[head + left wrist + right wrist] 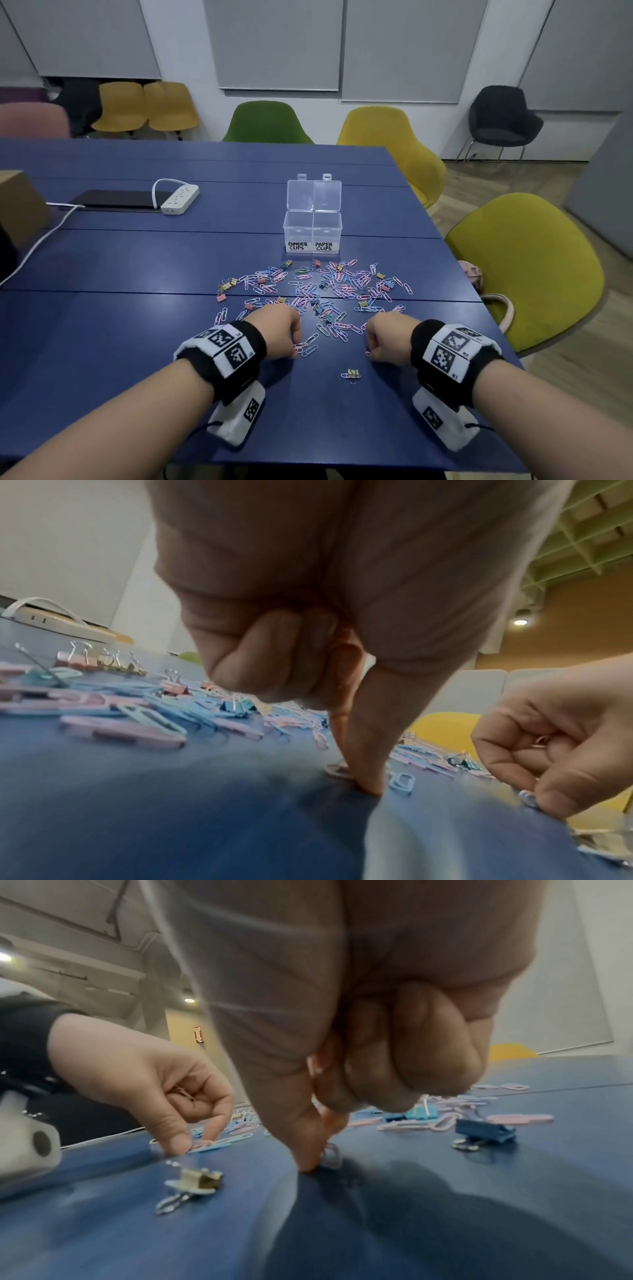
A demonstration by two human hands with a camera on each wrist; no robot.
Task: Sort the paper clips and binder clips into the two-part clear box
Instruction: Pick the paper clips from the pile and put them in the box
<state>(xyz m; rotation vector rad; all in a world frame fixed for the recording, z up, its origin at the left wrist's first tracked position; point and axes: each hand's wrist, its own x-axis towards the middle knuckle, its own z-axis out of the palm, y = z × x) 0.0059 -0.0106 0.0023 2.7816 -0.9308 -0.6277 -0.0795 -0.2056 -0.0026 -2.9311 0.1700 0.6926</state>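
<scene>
My blue worktop (137, 260) is big, and most of my job is still lying on it. The clear box (312, 233) stands open near the far side, lids up. One half says BINDER CLIPS, the other says PAPER CLIPS. Both halves look empty to me, so I think I have only just begun.

In front of the box is a wide messy heap of paper clips (318, 291), pink and blue, with little binder clips (227, 285) mixed in. All of them still need to go in the box.

My left hand (279, 330) is at the near edge of the heap. Its fingers (363, 764) are curled, and thumb and pointer pinch down on a pink paper clip (337, 771) flat on the worktop. My right hand (385, 337) does the same, pinching a pale paper clip (331, 1154). A few clips seem tucked in each palm already.

One gold binder clip (352, 373) sits alone, close to me, between my hands.
</scene>
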